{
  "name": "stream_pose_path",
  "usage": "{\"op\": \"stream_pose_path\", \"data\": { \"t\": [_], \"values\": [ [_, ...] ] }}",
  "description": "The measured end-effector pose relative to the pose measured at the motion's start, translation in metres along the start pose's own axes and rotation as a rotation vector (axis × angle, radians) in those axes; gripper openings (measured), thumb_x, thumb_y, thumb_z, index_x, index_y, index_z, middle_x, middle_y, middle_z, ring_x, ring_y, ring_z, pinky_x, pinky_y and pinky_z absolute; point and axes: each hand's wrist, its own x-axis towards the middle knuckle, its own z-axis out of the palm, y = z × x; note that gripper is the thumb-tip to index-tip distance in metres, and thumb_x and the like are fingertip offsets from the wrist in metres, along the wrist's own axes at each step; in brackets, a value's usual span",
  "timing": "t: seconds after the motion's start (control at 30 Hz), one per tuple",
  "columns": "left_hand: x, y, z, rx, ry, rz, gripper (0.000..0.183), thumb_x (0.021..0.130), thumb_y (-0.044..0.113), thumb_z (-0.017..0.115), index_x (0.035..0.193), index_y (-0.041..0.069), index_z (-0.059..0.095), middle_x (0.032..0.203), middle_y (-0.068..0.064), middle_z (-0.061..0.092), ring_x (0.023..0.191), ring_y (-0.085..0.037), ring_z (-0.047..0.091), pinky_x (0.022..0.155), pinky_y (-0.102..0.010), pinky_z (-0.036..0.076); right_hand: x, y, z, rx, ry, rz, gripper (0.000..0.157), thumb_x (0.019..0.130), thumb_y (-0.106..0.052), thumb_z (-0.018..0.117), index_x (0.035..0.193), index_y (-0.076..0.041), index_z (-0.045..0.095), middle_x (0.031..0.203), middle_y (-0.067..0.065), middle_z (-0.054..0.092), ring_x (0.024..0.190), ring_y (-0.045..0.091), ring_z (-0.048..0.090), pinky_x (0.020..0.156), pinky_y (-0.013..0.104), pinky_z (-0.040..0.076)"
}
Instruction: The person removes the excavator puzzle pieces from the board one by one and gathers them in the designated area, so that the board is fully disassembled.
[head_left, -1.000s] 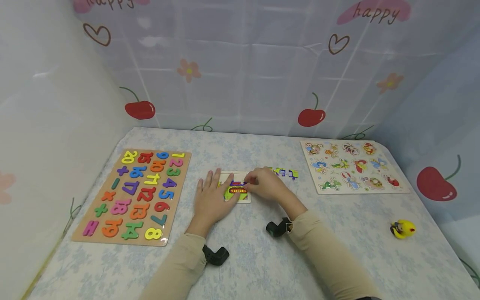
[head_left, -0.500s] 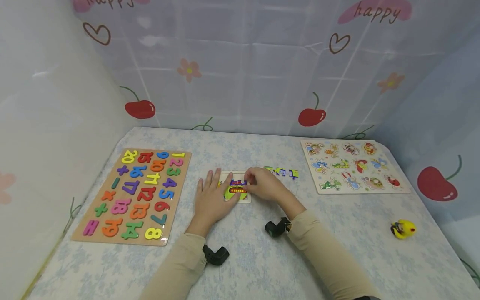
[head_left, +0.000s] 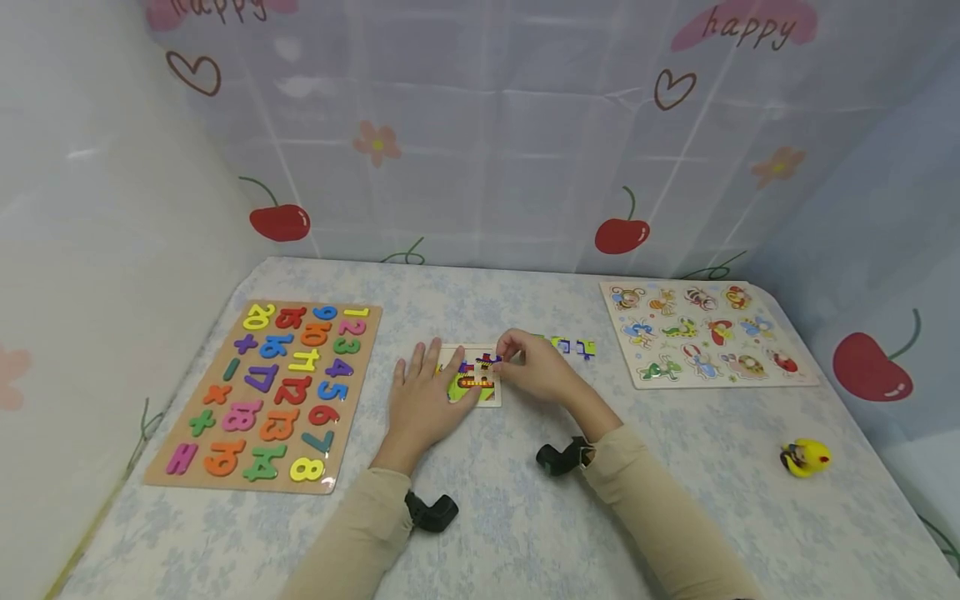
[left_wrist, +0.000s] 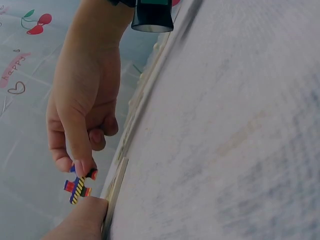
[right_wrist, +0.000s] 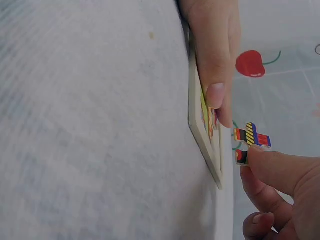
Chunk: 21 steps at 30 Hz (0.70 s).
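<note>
My left hand [head_left: 422, 408] lies with fingers spread over the left part of a small wooden puzzle board [head_left: 491, 403], which shows a red and yellow tracked vehicle on green. Between thumb and forefinger my right hand [head_left: 542, 367] pinches a jigsaw piece [right_wrist: 252, 136], blue and red with yellow-black stripes. Both wrist views have that piece held up off the board, tilted. A pale gap shows in the picture beneath it. Part of the board is hidden under the left hand.
Several loose jigsaw pieces [head_left: 585, 347] lie just beyond the right hand. A number board [head_left: 352, 433] is at the left, an insect puzzle board [head_left: 652, 382] at the back right. A yellow toy duck [head_left: 806, 458] sits at the right.
My right hand has lifted the jigsaw piece from the board and shifted slightly right, leaving a pale gap in the picture. The left hand stays in place.
</note>
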Motion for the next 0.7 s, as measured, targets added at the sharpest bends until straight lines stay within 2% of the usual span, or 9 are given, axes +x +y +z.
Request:
{"op": "stream_pose_path", "data": {
  "t": [0.27,0.53,0.7],
  "values": [
    [-0.001,0.001,0.001,-0.026,0.006,0.000,0.076,0.091,0.071,0.042,0.157,0.037,0.025,0.169,-0.003,0.011,0.156,-0.030,0.006,0.124,-0.057,0.004,-0.021,0.014,-0.032,0.003,0.009,0.093,0.014,0.090,-0.020,0.072,0.099,-0.016,0.061,0.094,0.003,0.064,0.074,0.019,0.051,0.064,0.030,0.045],
    [-0.001,-0.001,0.005,-0.039,0.010,0.009,0.076,0.091,0.071,0.042,0.157,0.039,0.023,0.169,-0.003,0.010,0.156,-0.029,0.004,0.124,-0.057,0.003,-0.051,0.049,-0.067,-0.082,0.018,0.152,0.013,0.093,-0.020,0.069,0.104,-0.015,0.063,0.097,0.005,0.065,0.078,0.019,0.054,0.066,0.031,0.046],
    [0.000,-0.002,0.005,-0.036,0.007,0.008,0.076,0.091,0.072,0.041,0.157,0.039,0.022,0.169,-0.003,0.009,0.156,-0.029,0.004,0.124,-0.057,0.002,-0.063,0.064,-0.078,-0.108,0.045,0.175,0.013,0.094,-0.018,0.068,0.104,-0.012,0.064,0.094,0.007,0.066,0.076,0.019,0.055,0.064,0.031,0.046]
  ]
}}
